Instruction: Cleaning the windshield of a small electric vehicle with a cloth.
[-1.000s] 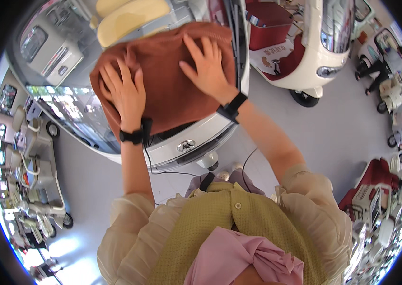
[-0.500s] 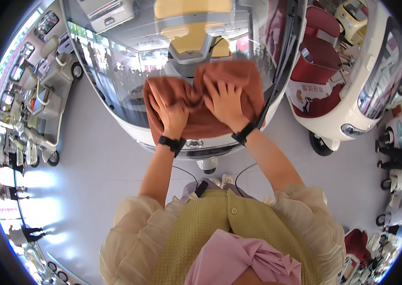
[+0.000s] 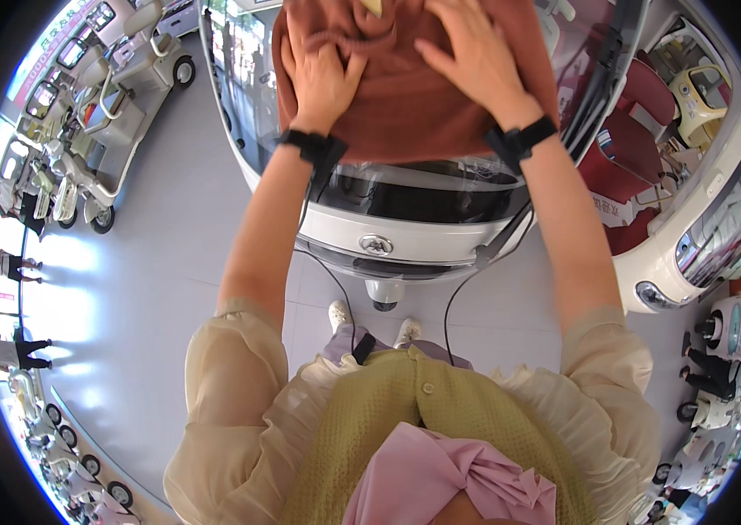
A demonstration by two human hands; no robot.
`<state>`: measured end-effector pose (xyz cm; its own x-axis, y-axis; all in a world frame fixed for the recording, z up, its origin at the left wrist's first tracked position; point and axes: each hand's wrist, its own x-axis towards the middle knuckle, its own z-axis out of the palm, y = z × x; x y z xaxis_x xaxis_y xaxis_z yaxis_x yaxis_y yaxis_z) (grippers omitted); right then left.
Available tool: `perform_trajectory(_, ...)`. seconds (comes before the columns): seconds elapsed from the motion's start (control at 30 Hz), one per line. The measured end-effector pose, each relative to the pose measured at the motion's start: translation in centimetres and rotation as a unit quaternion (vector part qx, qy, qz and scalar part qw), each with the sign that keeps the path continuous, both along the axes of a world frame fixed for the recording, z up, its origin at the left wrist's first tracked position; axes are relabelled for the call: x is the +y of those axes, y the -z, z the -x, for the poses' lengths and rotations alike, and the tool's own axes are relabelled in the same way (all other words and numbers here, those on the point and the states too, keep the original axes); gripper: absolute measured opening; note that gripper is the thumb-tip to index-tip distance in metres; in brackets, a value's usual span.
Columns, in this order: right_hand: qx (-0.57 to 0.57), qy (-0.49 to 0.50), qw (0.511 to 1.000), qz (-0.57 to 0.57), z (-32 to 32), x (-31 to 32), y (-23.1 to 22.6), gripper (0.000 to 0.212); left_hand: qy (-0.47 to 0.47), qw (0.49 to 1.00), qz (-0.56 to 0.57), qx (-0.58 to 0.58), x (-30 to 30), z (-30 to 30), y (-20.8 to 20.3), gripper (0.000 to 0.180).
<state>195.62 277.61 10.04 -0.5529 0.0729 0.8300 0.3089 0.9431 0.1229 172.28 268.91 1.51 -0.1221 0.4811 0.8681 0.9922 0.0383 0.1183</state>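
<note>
A reddish-brown cloth [image 3: 414, 118] lies bunched and spread over the windshield [image 3: 252, 83] of a small white vehicle [image 3: 423, 229]. Flat against the cloth's left part rests my left hand [image 3: 325, 83], its fingers stretched out and slightly apart. My right hand [image 3: 480, 66] presses on the right part with the thumb spread away from the fingers. Both palms face down, and neither hand grips the fabric. The cloth's far edge runs out of the picture at the top. Each wrist wears a black band with a cable trailing from it.
A black wiper [image 3: 602, 92] lies along the windshield's right side. Close on the right stands another white vehicle [image 3: 650, 280] with dark red seats [image 3: 620, 166]. Beige three-wheelers [image 3: 117, 131] line the left. Several people stand at both sides, far off. Grey floor [image 3: 169, 324] surrounds me.
Both hands have pushed the cloth farther up the windshield, away from me. The vehicle's dark lower front and emblem now show more fully below it. My arms are stretched farther forward.
</note>
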Motion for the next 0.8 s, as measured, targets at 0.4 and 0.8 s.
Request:
perform_trajectory(0.4, 0.061, 0.281, 0.956, -0.054, 10.6, -2.1, -3.0, 0.047, -0.019, 0.970, -0.212, -0.114, 2.7, 8.7, -5.2, 0.044)
perform_trajectory(0.8, -0.066, 0.184, 0.977, 0.089, 11.8, -9.2, 10.6, 0.032, 0.191, 0.840, -0.176, -0.476, -7.1, 11.6, 6.3, 0.074)
